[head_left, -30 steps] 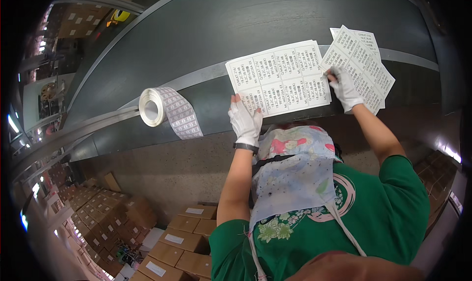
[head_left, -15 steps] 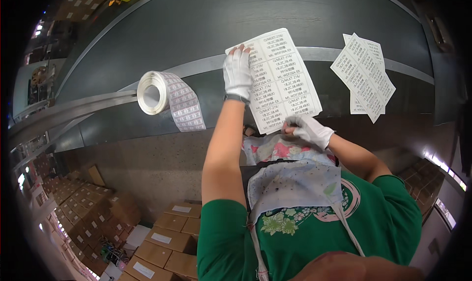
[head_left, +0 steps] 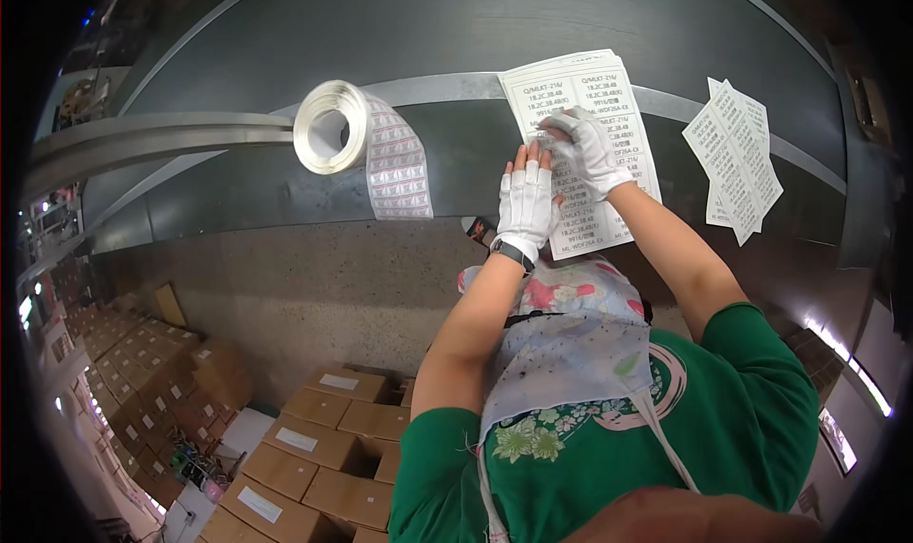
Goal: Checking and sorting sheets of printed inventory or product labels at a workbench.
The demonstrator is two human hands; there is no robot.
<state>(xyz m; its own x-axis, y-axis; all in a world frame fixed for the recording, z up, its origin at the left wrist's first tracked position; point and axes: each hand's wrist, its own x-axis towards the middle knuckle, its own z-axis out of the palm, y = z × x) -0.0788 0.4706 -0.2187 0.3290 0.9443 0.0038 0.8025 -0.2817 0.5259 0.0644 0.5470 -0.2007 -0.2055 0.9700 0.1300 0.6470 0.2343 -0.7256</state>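
Observation:
A stack of white label sheets (head_left: 582, 227) with black print lies before me, reaching over the near edge of the dark work surface. My left hand (head_left: 526, 203), in a white fingertip-less glove, rests flat with fingers stretched along the stack's left edge. Over the middle of the top sheet is my right hand (head_left: 594, 153), gloved the same way. Its fingers are bent together and point left, just above the left fingertips. A small pale patch shows at them, too blurred to name.
A roll of small pinkish labels (head_left: 399, 167) stands to the left by a metal rail (head_left: 190, 129), its strip hanging forward. Several loose label sheets (head_left: 737, 158) overlap at the right. Cardboard boxes (head_left: 328, 448) are piled on the floor at the lower left.
My right hand has moved from the stack's lower edge up to its middle. My left hand has slid down from the upper left corner. The view has shifted somewhat.

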